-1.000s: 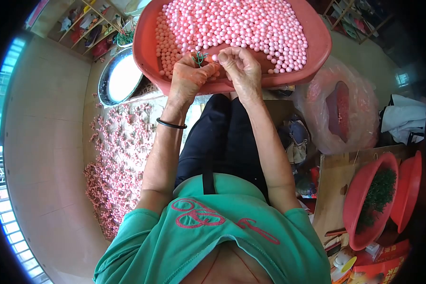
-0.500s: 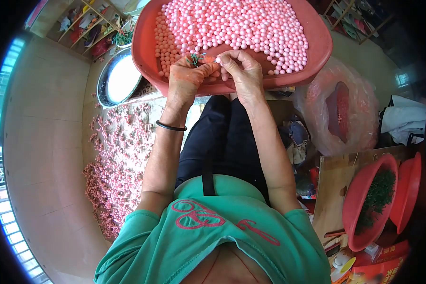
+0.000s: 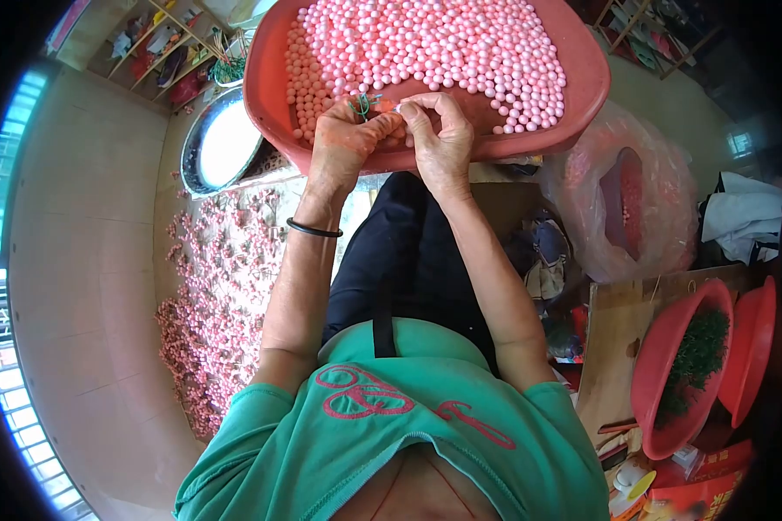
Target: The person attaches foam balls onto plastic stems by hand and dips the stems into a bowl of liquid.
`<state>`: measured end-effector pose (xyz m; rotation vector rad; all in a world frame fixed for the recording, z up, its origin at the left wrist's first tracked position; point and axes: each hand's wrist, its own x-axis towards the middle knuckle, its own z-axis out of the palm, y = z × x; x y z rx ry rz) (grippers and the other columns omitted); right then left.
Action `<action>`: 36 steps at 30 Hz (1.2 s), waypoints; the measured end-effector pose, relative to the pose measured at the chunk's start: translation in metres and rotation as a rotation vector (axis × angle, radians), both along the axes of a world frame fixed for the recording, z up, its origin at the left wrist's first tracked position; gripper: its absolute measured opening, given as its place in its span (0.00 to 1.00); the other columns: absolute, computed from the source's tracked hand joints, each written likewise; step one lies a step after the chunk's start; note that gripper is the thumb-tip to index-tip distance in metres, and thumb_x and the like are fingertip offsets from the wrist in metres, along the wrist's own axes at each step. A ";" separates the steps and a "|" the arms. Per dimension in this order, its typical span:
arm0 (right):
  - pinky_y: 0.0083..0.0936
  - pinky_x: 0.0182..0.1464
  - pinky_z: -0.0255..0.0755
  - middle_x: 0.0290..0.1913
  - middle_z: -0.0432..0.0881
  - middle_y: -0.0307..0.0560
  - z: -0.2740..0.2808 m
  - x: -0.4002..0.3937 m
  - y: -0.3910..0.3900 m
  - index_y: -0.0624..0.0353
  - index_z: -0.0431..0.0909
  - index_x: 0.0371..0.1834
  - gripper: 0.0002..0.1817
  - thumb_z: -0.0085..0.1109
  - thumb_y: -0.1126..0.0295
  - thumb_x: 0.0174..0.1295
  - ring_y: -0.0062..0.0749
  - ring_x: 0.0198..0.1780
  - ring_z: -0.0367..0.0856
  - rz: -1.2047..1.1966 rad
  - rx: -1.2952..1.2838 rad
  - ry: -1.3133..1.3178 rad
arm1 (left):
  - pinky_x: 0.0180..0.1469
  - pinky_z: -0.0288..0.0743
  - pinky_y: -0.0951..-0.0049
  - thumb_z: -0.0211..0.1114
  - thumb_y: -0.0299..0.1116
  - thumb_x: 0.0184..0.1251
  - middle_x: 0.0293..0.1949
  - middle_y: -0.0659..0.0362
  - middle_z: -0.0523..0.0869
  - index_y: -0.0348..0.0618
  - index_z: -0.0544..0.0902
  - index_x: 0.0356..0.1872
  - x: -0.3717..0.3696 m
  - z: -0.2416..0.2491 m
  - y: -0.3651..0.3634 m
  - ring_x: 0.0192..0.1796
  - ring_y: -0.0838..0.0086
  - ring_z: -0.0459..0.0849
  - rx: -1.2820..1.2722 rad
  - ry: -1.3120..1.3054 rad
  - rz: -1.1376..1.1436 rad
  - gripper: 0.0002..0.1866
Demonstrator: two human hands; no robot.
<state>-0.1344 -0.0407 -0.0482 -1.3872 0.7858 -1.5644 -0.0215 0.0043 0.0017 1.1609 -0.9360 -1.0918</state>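
Note:
Both of my hands are close together over the near side of a red basin (image 3: 596, 91) that holds many pink beads (image 3: 434, 43). My left hand (image 3: 346, 141), its fingers smeared orange, is closed on thin green stems (image 3: 361, 106) that stick out beside the thumb. With thumb and index finger, my right hand (image 3: 444, 148) pinches a small pale pink bead (image 3: 400, 108), touching the left fingertips. The fingers largely hide the bead and the far ends of the stems.
Left of my legs, many pink-beaded sprigs (image 3: 226, 321) cover a surface, below a bowl of white material (image 3: 228, 146). On the right stand a clear plastic bag (image 3: 669, 200) with pink beads and a red basin (image 3: 647, 382) of green stems.
My right hand has shifted slightly left, its wrist turned a little, still pinching at the left fingertips. The green stems in my left hand have moved slightly.

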 end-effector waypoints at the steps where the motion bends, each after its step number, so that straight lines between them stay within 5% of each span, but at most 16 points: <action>1: 0.15 0.26 0.70 0.30 0.81 0.37 0.002 -0.001 0.001 0.62 0.80 0.36 0.07 0.63 0.70 0.64 0.14 0.25 0.74 0.019 0.018 -0.025 | 0.34 0.81 0.80 0.67 0.26 0.64 0.28 0.56 0.86 0.32 0.82 0.36 0.001 0.000 0.000 0.30 0.76 0.85 0.009 0.014 -0.007 0.06; 10: 0.13 0.26 0.71 0.36 0.77 0.38 0.005 -0.005 0.006 0.62 0.79 0.36 0.07 0.64 0.69 0.63 0.15 0.27 0.75 0.070 0.078 -0.107 | 0.31 0.75 0.80 0.64 0.33 0.68 0.28 0.59 0.84 0.36 0.83 0.32 0.010 0.005 -0.006 0.28 0.78 0.81 0.153 0.019 -0.047 0.10; 16: 0.14 0.26 0.71 0.31 0.80 0.38 0.015 -0.012 0.007 0.62 0.80 0.37 0.08 0.63 0.67 0.64 0.15 0.27 0.76 0.210 0.203 -0.149 | 0.30 0.71 0.79 0.64 0.31 0.68 0.25 0.62 0.81 0.39 0.82 0.35 0.018 -0.006 -0.010 0.26 0.79 0.76 0.089 0.134 -0.138 0.06; 19: 0.16 0.24 0.70 0.26 0.80 0.38 0.018 -0.025 -0.006 0.63 0.80 0.38 0.11 0.64 0.66 0.63 0.15 0.27 0.76 0.121 0.248 0.075 | 0.29 0.69 0.79 0.65 0.30 0.66 0.23 0.63 0.80 0.39 0.82 0.30 0.014 -0.004 -0.008 0.24 0.80 0.75 0.084 0.146 -0.069 0.06; 22: 0.38 0.37 0.75 0.29 0.83 0.55 0.005 -0.038 -0.037 0.65 0.80 0.37 0.11 0.64 0.66 0.60 0.44 0.31 0.82 -0.177 -0.079 0.532 | 0.29 0.68 0.79 0.66 0.29 0.65 0.22 0.63 0.79 0.38 0.82 0.28 0.014 -0.008 -0.010 0.24 0.80 0.74 0.043 0.094 -0.061 0.07; 25: 0.40 0.42 0.74 0.32 0.82 0.58 0.009 -0.034 -0.049 0.64 0.81 0.36 0.12 0.65 0.65 0.58 0.48 0.36 0.81 -0.315 -0.118 0.913 | 0.29 0.67 0.80 0.67 0.29 0.64 0.20 0.62 0.79 0.38 0.82 0.25 0.013 -0.010 -0.010 0.23 0.81 0.73 0.007 0.030 -0.067 0.09; 31: 0.44 0.39 0.72 0.30 0.81 0.58 0.005 -0.016 -0.063 0.63 0.81 0.30 0.13 0.66 0.62 0.57 0.53 0.37 0.80 -0.401 -0.187 1.028 | 0.27 0.67 0.81 0.68 0.30 0.62 0.19 0.62 0.80 0.36 0.83 0.24 0.008 -0.006 -0.008 0.22 0.82 0.74 0.018 -0.002 -0.020 0.09; 34: 0.36 0.34 0.72 0.26 0.82 0.50 0.005 -0.023 -0.058 0.63 0.81 0.35 0.12 0.66 0.64 0.58 0.42 0.29 0.80 -0.292 -0.215 0.849 | 0.27 0.67 0.81 0.68 0.30 0.62 0.20 0.62 0.81 0.35 0.83 0.25 0.007 -0.004 -0.007 0.22 0.82 0.74 0.039 -0.015 0.012 0.09; 36: 0.27 0.29 0.68 0.25 0.81 0.43 0.003 -0.026 -0.052 0.63 0.82 0.37 0.10 0.65 0.66 0.60 0.28 0.25 0.76 -0.055 -0.084 0.498 | 0.27 0.68 0.82 0.68 0.30 0.61 0.20 0.62 0.81 0.35 0.83 0.25 0.004 -0.002 -0.005 0.22 0.82 0.75 0.052 -0.026 0.042 0.09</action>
